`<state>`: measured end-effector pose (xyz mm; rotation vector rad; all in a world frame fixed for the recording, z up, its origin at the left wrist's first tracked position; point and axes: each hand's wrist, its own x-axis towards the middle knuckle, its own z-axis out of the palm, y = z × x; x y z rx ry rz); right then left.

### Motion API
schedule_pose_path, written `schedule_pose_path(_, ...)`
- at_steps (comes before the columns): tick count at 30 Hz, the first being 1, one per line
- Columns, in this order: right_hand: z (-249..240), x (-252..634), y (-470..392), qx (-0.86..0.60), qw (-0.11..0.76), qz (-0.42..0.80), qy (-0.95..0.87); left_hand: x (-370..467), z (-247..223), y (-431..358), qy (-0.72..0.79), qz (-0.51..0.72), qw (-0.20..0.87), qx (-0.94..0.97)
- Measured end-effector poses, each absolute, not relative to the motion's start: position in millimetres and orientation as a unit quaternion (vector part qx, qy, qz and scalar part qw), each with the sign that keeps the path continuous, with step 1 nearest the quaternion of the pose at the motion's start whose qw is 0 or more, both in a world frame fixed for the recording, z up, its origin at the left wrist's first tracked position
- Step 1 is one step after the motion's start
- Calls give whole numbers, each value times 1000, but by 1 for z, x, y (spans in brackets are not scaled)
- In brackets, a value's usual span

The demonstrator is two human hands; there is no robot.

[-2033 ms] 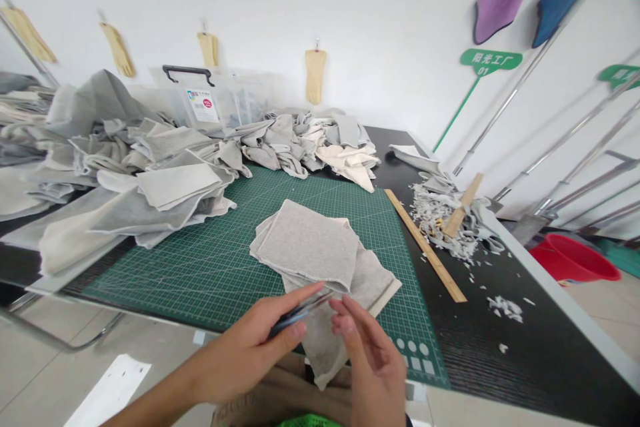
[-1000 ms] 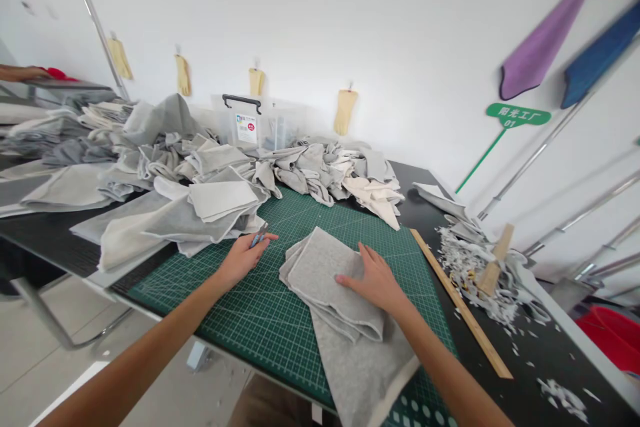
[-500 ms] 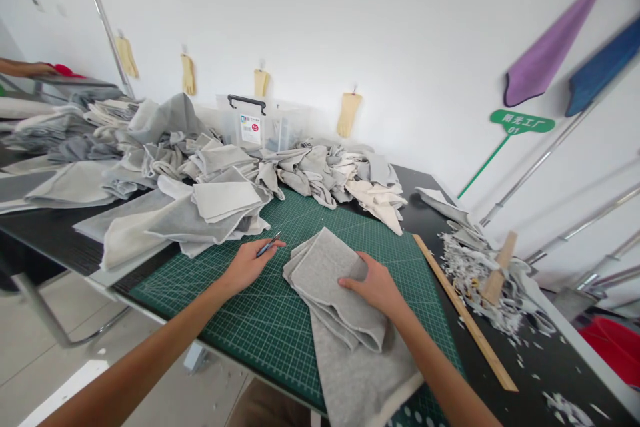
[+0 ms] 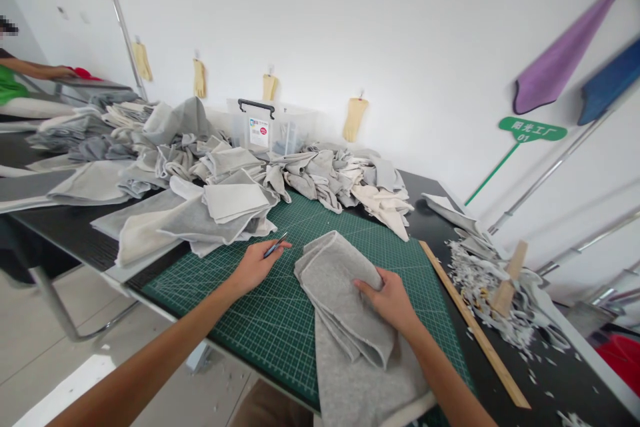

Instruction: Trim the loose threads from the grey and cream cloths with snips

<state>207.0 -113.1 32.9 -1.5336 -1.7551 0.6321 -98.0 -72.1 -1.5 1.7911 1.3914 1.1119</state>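
My left hand (image 4: 255, 268) is closed around a small blue-handled tool with a slim metal tip (image 4: 275, 245), held just above the cutting mat; its exact kind is too small to tell. My right hand (image 4: 393, 295) pinches the right edge of a folded grey cloth (image 4: 345, 287), thumb on top and fingers underneath. Several layers show along the cloth's left side. Beneath it, a larger grey cloth piece (image 4: 350, 387) hangs toward the near table edge. Both pieces rest on the green cutting mat (image 4: 250, 327).
Heaps of grey and cream cloth (image 4: 320, 170) line the back and left. Behind them stands a clear plastic box (image 4: 260, 130). A wooden strip (image 4: 475, 327) lies along the mat's right side, beside cloth scraps (image 4: 490, 280). Another person's arm (image 4: 45, 70) shows at far left.
The view has swung slightly left, so more of the other person shows. My right hand now pinches and raises the folded cloth's right edge a little. My left hand keeps the tool.
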Motion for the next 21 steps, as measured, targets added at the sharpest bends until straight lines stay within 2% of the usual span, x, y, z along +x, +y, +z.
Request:
schedule_pose_path(3, 46, 211, -110, -589, 433, 292, -617, -98, 0, -73, 523, 418, 301, 679)
schedule_pose_path(7, 76, 210, -97, -532, 586, 361, -494, -98, 1, -73, 509, 418, 296, 692)
schedule_pose_path(10, 107, 201, -82, -479, 654, 381, -444, -98, 0, -72, 502, 415, 294, 700)
schedule_pose_path(15, 155, 169, -53, -411, 705, 380, -436, -98, 1, -73, 498, 406, 291, 709)
schedule_pose_path(21, 189, 109, -10, -324, 697, 402, -499, -98, 5, -75, 497, 395, 295, 714)
